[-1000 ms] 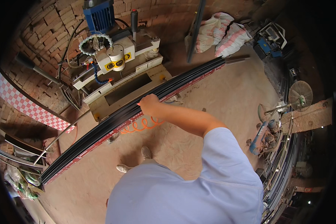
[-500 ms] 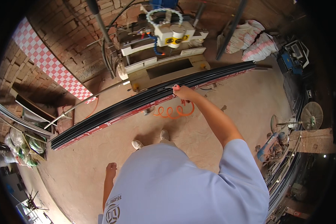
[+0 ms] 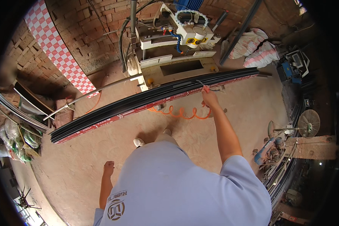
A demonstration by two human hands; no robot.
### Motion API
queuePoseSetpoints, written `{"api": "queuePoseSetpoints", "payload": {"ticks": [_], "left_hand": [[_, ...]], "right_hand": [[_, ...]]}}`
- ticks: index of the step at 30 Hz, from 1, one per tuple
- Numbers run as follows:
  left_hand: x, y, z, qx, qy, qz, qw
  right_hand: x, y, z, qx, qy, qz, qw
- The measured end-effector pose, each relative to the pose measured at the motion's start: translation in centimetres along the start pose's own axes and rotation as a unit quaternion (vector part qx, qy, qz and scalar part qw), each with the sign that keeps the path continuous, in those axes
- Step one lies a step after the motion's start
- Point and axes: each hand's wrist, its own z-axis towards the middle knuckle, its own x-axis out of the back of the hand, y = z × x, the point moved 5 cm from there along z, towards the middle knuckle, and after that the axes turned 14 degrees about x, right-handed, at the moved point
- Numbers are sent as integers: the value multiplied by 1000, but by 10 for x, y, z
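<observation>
My right hand [image 3: 210,97] is closed around an air blow gun [image 3: 206,89], with its red body partly hidden by my fingers. The gun's thin bent nozzle reaches over a bundle of long black profiles [image 3: 139,97] lying across the space before me. Red printed wrapping [image 3: 139,110] runs along the bundle's near side. An orange coiled air hose [image 3: 180,115] hangs below my right hand. At my left side my left hand [image 3: 109,168] hangs low, fingers curled, with nothing visible in it.
A white drilling or milling machine [image 3: 194,35] stands behind the bundle. A red-and-white checkered panel [image 3: 58,47] leans at the left, above a metal rail [image 3: 101,89]. White sacks [image 3: 260,51] lie at the far right. A round fan [image 3: 309,123] and stacked long profiles [image 3: 284,180] line the right side.
My right hand has moved right along the bundle with the blow gun, and the orange hose has stretched that way. My left hand still hangs low. The view has shifted slightly.
</observation>
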Motion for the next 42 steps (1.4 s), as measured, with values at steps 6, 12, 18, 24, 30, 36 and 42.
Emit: {"api": "queuePoseSetpoints", "payload": {"ticks": [6,12,18,24,30,36,42], "left_hand": [[4,8,-13,7,21,61,998],[13,16,-13,-11,16,71,997],[20,15,0,-1,9,86,996],[13,68,-6,-82,-10,130,988],[-48,210,-83,-171,-112,67,976],[-104,320,-163,-366,-183,97,907],[-106,320,-147,-291,-272,1,917]], "right_hand": [[-58,-16,-27,99,-48,101,989],[-25,33,-14,1,114,-38,993],[-37,38,-17,2,86,-9,996],[-115,14,-51,155,-96,3,983],[-189,-81,-134,315,-147,46,936],[-225,-157,-155,271,-233,283,890],[-232,-168,-157,372,-112,157,908]]}}
